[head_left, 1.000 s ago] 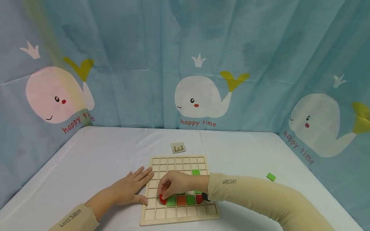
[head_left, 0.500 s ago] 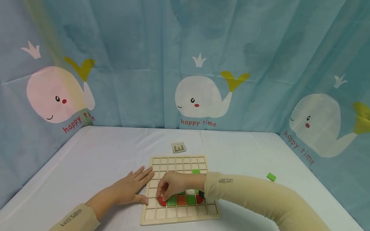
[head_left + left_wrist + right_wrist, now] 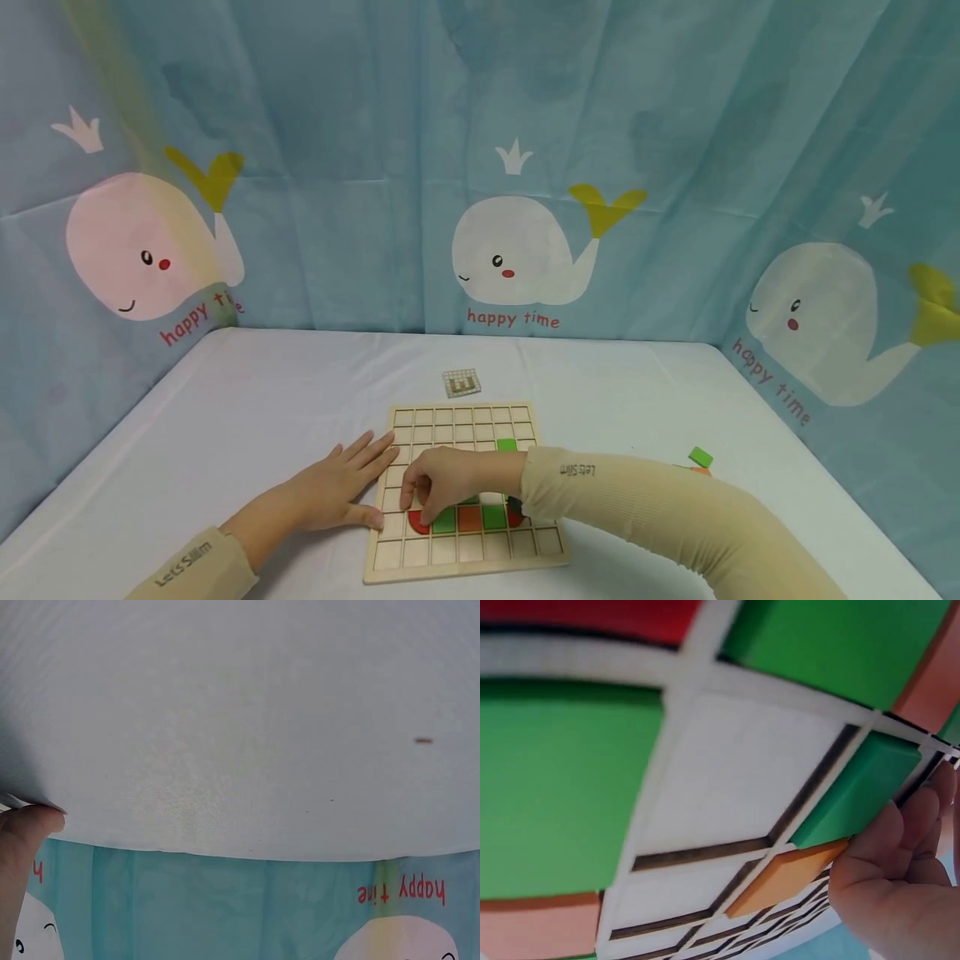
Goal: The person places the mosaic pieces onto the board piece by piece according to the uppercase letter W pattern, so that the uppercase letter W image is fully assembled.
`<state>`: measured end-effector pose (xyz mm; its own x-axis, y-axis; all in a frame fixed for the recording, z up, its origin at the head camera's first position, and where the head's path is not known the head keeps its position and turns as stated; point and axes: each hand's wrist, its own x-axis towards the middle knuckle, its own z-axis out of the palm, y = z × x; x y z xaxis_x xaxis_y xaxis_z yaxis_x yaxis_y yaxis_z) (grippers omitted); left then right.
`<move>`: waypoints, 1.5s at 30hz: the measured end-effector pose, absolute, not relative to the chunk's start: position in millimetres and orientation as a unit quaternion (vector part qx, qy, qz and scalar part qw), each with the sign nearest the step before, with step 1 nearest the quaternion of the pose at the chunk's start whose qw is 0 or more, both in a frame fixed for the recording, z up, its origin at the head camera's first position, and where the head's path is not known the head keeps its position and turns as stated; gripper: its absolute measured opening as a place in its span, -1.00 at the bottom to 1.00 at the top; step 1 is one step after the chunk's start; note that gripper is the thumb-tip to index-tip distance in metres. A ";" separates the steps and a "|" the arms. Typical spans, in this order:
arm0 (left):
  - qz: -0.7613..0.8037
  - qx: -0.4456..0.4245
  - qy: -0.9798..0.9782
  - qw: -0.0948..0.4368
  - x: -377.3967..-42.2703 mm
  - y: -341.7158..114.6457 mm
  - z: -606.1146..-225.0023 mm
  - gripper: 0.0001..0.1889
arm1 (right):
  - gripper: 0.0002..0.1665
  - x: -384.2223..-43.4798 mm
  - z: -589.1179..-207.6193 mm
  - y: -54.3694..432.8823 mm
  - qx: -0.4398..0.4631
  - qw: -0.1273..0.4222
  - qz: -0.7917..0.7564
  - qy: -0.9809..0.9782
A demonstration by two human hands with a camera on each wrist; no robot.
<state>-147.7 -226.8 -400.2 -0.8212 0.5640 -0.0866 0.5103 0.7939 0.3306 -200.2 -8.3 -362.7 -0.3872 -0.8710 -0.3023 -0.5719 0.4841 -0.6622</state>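
Observation:
A wooden grid board [image 3: 468,573] lies on the white table. My left hand [image 3: 318,497] rests flat at its left edge, fingers spread, with fingertips and thumb on the rim. Over the board, my right hand [image 3: 446,483] has its thumb touching a red rounded tile [image 3: 417,523] that sits in a cell, while the index fingertip stands apart above it. Right of this tile a green tile [image 3: 444,521], an orange tile [image 3: 470,519] and another green tile [image 3: 494,517] fill the same row. A second red tile [image 3: 514,518] ends it, partly hidden by the right wrist.
A small pattern card [image 3: 461,383] lies beyond the board. Loose tiles lie to the right, a green tile [image 3: 701,457] among them, some partly hidden by the right sleeve [image 3: 637,500]. A blue whale-print curtain [image 3: 360,208] hangs behind the table.
The red tile has settled flat into its cell, and my right index finger has moved slightly left, away from the thumb. My left hand stays put. More loose tiles show past the right sleeve.

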 end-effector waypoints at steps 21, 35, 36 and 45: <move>0.153 0.276 0.944 0.100 -149.4 -226.1 -401.4 0.02 | -0.88 -223.7 -341.0 45.1 -0.378 0.297 -0.385 0.788; 0.157 0.280 0.942 0.097 -150.6 -226.9 -402.3 0.02 | -0.84 -239.5 -311.9 114.3 -0.319 0.261 -0.411 0.813; 0.156 0.281 0.942 0.097 -150.5 -226.9 -402.4 0.02 | -0.83 -240.8 -310.8 118.8 -0.314 0.256 -0.409 0.818; 0.156 0.282 0.941 0.102 -148.7 -225.7 -400.6 0.02 | -0.73 -249.9 -305.7 161.7 -0.277 0.228 -0.414 0.836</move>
<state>-148.7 -225.7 -400.6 -0.8198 0.5632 -0.1034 0.4999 0.7920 0.3505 -249.9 161.7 -305.7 -0.7423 -0.6526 -0.1520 -0.2746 0.5033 -0.8193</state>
